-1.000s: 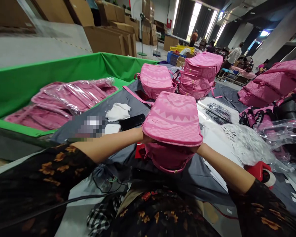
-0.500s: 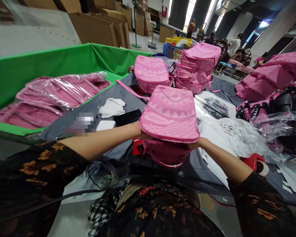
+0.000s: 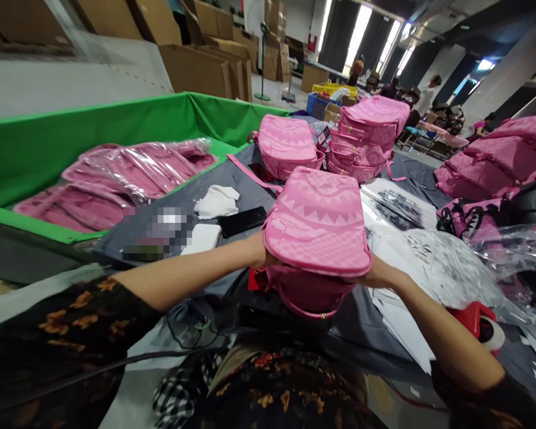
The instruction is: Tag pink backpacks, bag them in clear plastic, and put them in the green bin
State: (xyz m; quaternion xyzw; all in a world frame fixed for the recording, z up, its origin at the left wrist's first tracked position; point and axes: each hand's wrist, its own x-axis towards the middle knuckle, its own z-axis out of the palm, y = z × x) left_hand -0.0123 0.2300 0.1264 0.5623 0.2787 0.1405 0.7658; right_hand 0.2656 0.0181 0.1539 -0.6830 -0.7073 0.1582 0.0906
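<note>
In front of me a pink backpack with a zigzag shark-mouth print lies face up, its carry handle towards my body. My left hand grips its near left edge, with the fingers hidden under the bag. At the near right corner, my right hand holds the other side, and its fingers are largely hidden too. A red tag shows below the left edge. Just behind lies another pink backpack, with a stack of pink backpacks to its right.
Plastic-wrapped pink bags lie in a green-lined bin at left. A black phone, a white box and a white cloth are left of the backpack. White papers, clear plastic bags and a red tape dispenser lie right.
The whole view has shifted, so things sit lower and further right. My right hand shows more at the backpack's corner, with its wrist bent outwards. The backpack stays between both hands.
</note>
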